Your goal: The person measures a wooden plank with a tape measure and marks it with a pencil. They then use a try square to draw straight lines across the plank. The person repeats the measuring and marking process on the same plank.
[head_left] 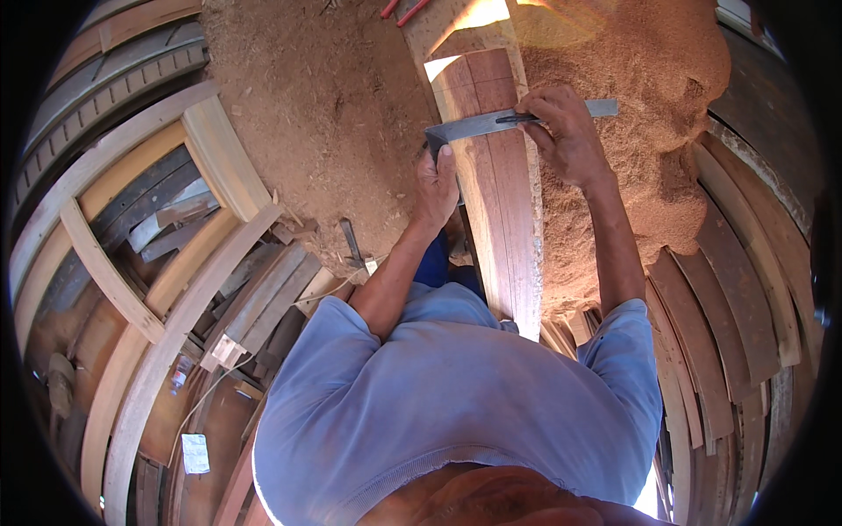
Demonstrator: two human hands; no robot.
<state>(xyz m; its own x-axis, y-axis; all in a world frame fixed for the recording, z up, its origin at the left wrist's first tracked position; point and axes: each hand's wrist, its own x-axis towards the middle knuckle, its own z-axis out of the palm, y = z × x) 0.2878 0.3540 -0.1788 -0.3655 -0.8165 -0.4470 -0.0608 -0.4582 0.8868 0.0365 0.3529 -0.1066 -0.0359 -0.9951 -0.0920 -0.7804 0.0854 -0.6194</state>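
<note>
A reddish-brown wooden beam (pixel 491 210) runs lengthwise ahead of me, with thin dark lines along its top face. Across it, near the far end, lies the metal blade of a try square (pixel 478 126). My left hand (pixel 435 188) is closed on the square's dark stock at the beam's left edge, thumb uppermost. On the other side, my right hand (pixel 566 136) pinches a dark, slim pencil (pixel 514 118) that lies over the blade. The blade's free end sticks out to the right past this hand. The pencil's tip points left and seems to rest at the blade.
A mound of sawdust (pixel 640 175) rises right of the beam. At left stands a wooden frame (pixel 110 267) among scrap boards. Stacked planks (pixel 702 342) line the right. A dark-handled tool (pixel 352 241) lies on the ground; a red-handled tool (pixel 405 12) shows at the top.
</note>
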